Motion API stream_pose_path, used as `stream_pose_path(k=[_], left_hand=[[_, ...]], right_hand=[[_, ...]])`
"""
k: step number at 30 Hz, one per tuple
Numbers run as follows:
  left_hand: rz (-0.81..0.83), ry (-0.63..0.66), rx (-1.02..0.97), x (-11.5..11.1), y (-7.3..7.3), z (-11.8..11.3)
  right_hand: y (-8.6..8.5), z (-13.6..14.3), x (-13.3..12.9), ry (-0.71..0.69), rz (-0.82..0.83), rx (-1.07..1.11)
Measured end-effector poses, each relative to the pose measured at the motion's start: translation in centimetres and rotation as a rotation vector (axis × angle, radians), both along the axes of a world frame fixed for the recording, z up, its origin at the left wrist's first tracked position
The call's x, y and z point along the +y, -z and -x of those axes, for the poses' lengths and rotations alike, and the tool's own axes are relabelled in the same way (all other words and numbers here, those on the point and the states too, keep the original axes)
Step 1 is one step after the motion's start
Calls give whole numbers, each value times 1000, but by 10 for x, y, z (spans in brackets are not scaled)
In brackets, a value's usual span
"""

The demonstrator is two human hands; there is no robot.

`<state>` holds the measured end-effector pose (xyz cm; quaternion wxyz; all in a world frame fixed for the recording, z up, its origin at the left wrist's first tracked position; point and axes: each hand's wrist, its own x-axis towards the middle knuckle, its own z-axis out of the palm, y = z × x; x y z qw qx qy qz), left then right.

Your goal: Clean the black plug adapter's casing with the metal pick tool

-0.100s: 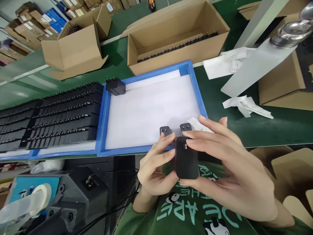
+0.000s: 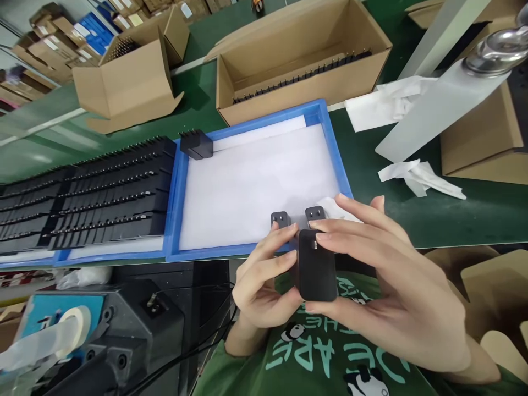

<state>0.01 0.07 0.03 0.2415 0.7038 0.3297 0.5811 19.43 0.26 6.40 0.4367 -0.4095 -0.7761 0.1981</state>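
The left side of the black charger [image 2: 317, 272] is covered by the left hand [image 2: 262, 283]. At lower left, the tape dispenser [image 2: 53, 341] is cut off by the frame edge. Labels on the stacked cartons [image 2: 61, 33], upper left, cannot be read.

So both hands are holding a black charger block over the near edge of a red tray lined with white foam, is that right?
Not quite: the tray is blue, not red, as the head view shows. The rest holds: the left hand and right hand hold the black charger block over its near edge, and white foam lines it.
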Motion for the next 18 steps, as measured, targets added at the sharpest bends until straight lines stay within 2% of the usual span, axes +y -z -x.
stream_pose_path(k=[9,18], left_hand=[[14,-61,4,-2,-2,0],[20,-14,-90,-1,-7,-3]], right_hand=[[5,4,5,-7,76,101],[3,7,7,4,92,147]])
